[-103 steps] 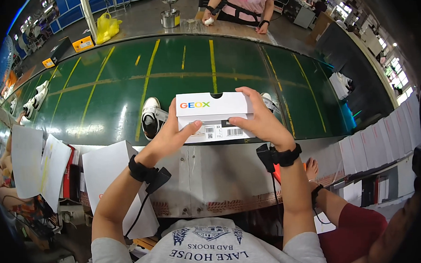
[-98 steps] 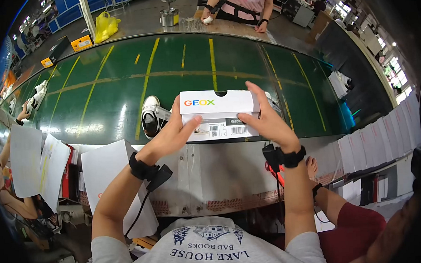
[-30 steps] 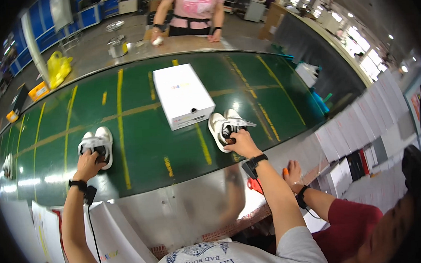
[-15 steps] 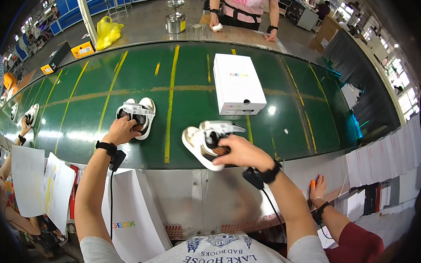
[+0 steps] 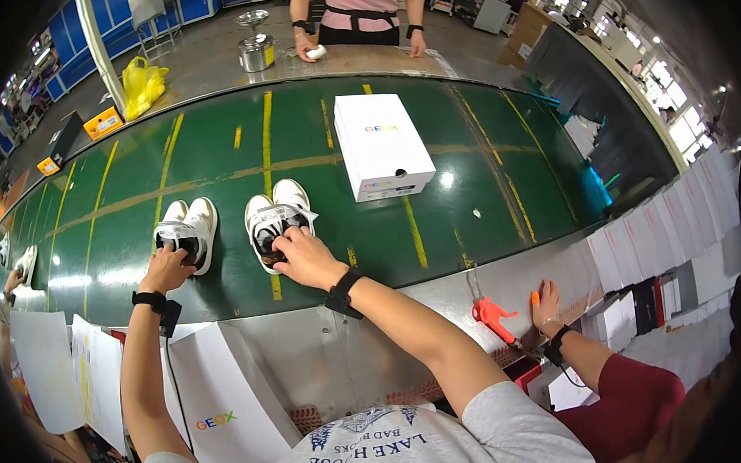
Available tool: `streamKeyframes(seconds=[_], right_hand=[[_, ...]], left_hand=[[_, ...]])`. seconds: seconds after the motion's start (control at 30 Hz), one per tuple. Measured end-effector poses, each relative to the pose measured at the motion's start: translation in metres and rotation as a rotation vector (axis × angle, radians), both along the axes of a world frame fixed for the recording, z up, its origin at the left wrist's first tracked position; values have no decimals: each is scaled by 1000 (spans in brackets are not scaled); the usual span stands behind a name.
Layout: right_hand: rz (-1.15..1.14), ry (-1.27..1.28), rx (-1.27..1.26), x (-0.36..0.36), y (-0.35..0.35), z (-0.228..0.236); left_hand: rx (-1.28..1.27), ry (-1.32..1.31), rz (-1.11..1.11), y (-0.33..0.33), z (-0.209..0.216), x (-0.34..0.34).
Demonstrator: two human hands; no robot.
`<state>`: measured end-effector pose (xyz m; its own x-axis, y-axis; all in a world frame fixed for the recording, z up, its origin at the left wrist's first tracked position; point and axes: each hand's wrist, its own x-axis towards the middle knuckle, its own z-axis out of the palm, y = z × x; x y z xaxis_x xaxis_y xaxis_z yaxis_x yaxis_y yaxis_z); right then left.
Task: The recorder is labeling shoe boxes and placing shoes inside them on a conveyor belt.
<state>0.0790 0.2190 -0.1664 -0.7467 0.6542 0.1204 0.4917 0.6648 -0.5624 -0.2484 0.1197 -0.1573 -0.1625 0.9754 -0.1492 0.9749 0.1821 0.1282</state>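
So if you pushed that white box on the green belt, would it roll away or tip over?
Probably neither. The white shoebox lies flat on its broad base on the green conveyor belt, so it should slide, not roll. It looks like lidded cardboard, likely light and fairly stiff, though denting at the corners seems possible.

- A white shoebox (image 5: 382, 144) lies closed on the green conveyor belt (image 5: 501, 166), which carries yellow stripes.
- A metal tin (image 5: 256, 52) stands on the far bench (image 5: 211, 68).
- A yellow bag (image 5: 143, 84) sits on the floor beyond.
- Orange-handled scissors (image 5: 490, 313) rest on the near metal ledge.
- White paper sheets (image 5: 664, 229) hang at right.
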Motion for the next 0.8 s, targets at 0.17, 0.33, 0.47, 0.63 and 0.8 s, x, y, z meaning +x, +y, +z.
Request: streamKeyframes(seconds=[0.17,0.33,0.47,0.63,0.8], right_hand=[[1,261,8,64,-20,10],[-156,148,-149,137,-48,-23],[-223,302,-273,171,-68,-62],[-335,372,-500,195,-66,-33],[-301,311,-559,202,-45,-30]], left_hand=[[-133,156,-151,19,54,75],[174,-141,-549,53,48,158],[146,-47,-532,73,8,190],[160,52,-509,105,-72,182],[242,-3,-490,97,-51,207]])
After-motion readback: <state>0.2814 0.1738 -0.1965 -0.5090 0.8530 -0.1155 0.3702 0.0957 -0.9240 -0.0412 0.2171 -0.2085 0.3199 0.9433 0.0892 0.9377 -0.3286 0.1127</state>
